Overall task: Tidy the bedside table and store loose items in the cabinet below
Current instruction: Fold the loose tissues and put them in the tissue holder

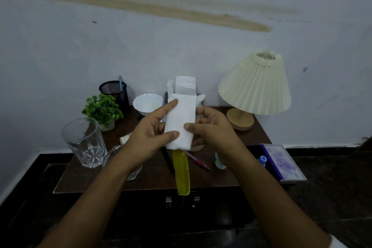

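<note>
1. Over the middle of the table, lifted clear of the clutter, we've got a folded white tissue held upright between both hands.
2. Left hand: the thumb lies flat on the tissue's front near the bottom and the forefinger stretches along the upper left edge. The other fingers are tucked behind, so that's a firm pinch on the tissue.
3. Right hand: the thumb presses the right edge and the fingers curl round the back. It's clamped on the same tissue.
4. Why both hands? Our read is that the tissue is limp, and gripping both long edges keeps the fold flat and tight.
5. Just behind it, more white sheets stand up at the back of the table. Whether our tissue goes back with them or down below, we can't tell.
6. Underneath the hands, the comb lies with its end poking over the front edge and the pen is just beside it. We'd call both of them loose items waiting their turn.
7. The glass stands at the left and the lamp at the back right.
8. The cabinet doors look closed, handles side by side. With both hands busy, one has to let go before a door opens.
</note>
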`<state>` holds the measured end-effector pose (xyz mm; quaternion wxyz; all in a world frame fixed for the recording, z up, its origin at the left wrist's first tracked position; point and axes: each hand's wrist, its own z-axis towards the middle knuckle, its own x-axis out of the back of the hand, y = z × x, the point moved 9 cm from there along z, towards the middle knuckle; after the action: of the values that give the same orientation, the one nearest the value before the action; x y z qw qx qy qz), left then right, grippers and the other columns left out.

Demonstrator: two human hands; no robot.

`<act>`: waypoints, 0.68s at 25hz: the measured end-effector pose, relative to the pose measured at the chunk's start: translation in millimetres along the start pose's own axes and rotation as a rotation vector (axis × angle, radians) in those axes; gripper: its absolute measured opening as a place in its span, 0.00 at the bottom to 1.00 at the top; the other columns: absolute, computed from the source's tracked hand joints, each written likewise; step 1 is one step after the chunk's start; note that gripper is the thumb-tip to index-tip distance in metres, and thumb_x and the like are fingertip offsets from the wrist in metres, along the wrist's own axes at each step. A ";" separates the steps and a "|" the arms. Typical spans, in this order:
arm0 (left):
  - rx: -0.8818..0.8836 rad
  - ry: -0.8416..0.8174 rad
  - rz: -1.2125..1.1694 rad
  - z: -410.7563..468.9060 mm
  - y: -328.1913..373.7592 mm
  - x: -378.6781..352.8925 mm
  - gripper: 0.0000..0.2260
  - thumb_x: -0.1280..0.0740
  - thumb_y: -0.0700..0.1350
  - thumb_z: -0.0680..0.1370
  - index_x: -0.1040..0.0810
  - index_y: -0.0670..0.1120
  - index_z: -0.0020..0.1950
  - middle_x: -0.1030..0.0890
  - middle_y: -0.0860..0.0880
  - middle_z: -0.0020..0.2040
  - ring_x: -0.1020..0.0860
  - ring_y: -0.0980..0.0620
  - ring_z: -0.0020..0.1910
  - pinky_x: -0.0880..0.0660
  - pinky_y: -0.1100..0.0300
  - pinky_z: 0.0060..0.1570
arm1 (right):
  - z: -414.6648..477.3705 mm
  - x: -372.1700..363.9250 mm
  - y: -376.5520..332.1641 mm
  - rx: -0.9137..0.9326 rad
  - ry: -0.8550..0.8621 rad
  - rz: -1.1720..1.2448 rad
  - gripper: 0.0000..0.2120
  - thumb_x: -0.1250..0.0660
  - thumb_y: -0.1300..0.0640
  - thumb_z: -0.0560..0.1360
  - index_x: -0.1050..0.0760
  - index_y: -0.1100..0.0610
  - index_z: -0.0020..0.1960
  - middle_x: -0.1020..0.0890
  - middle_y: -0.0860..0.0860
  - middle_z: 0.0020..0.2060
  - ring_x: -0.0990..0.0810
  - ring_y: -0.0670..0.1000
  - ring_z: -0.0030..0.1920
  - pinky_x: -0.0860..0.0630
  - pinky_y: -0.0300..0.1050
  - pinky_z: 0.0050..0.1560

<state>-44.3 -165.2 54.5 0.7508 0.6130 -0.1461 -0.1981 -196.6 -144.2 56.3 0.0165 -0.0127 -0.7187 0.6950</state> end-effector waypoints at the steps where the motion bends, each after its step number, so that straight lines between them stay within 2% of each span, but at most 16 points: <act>1: -0.020 0.009 0.021 2.8 3.1 0.1 0.37 0.32 0.27 0.76 0.38 0.50 0.80 0.22 0.48 0.70 0.18 0.47 0.60 0.20 0.54 0.55 | 1.4 0.2 -4.4 0.014 0.007 -0.020 0.16 0.28 0.68 0.76 0.24 0.62 0.62 0.13 0.57 0.47 0.12 0.57 0.47 0.15 0.51 0.40; 3: -0.054 0.079 0.038 15.3 10.6 5.3 0.38 0.30 0.29 0.76 0.40 0.51 0.81 0.24 0.53 0.71 0.19 0.48 0.61 0.20 0.53 0.58 | 11.6 6.7 -20.0 0.070 0.065 -0.037 0.10 0.29 0.69 0.76 0.21 0.62 0.56 0.13 0.59 0.47 0.13 0.57 0.47 0.15 0.51 0.41; 6: 0.003 0.243 -0.027 42.4 18.9 21.2 0.32 0.30 0.33 0.78 0.37 0.49 0.78 0.16 0.48 0.60 0.16 0.48 0.56 0.18 0.51 0.53 | 39.2 18.5 -44.9 0.147 0.141 -0.015 0.07 0.30 0.71 0.75 0.22 0.64 0.52 0.14 0.62 0.47 0.13 0.60 0.47 0.16 0.58 0.45; 8: 0.045 0.283 -0.003 62.6 27.2 28.7 0.24 0.29 0.35 0.77 0.28 0.46 0.72 0.14 0.44 0.51 0.15 0.48 0.49 0.17 0.52 0.47 | 58.8 24.0 -59.3 0.197 0.175 -0.072 0.08 0.29 0.71 0.74 0.22 0.66 0.53 0.14 0.63 0.48 0.14 0.62 0.49 0.17 0.59 0.45; 10: 0.056 0.296 0.089 82.3 34.8 34.5 0.15 0.28 0.36 0.76 0.20 0.44 0.62 0.15 0.40 0.47 0.15 0.48 0.44 0.17 0.50 0.43 | 73.0 28.0 -69.6 0.233 0.194 -0.169 0.12 0.28 0.69 0.73 0.21 0.65 0.56 0.14 0.61 0.48 0.14 0.61 0.49 0.17 0.53 0.42; 13: 0.059 0.326 0.171 103.5 30.5 41.1 0.05 0.27 0.37 0.76 0.18 0.44 0.50 0.15 0.41 0.45 0.15 0.48 0.42 0.18 0.52 0.42 | 88.4 33.6 -67.9 0.227 0.207 -0.373 0.15 0.28 0.66 0.71 0.19 0.61 0.58 0.14 0.56 0.46 0.14 0.57 0.45 0.17 0.52 0.38; 15: 0.064 0.342 0.272 112.7 21.0 42.0 0.04 0.26 0.39 0.75 0.17 0.46 0.48 0.15 0.43 0.43 0.16 0.47 0.42 0.18 0.52 0.42 | 95.7 37.7 -61.8 0.216 0.239 -0.510 0.13 0.28 0.64 0.70 0.18 0.59 0.54 0.14 0.53 0.41 0.14 0.55 0.43 0.16 0.56 0.40; 17: 0.057 0.351 0.448 119.0 12.0 41.4 0.03 0.26 0.43 0.75 0.17 0.47 0.47 0.15 0.45 0.42 0.18 0.49 0.41 0.22 0.55 0.40 | 102.0 38.0 -57.2 0.224 0.248 -0.604 0.08 0.29 0.64 0.68 0.18 0.56 0.47 0.16 0.52 0.36 0.15 0.55 0.41 0.19 0.54 0.40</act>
<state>-61.5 -285.5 89.7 0.7722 0.6110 -0.1512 0.0863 -238.6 -246.4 110.4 0.3099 0.1179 -0.6017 0.7266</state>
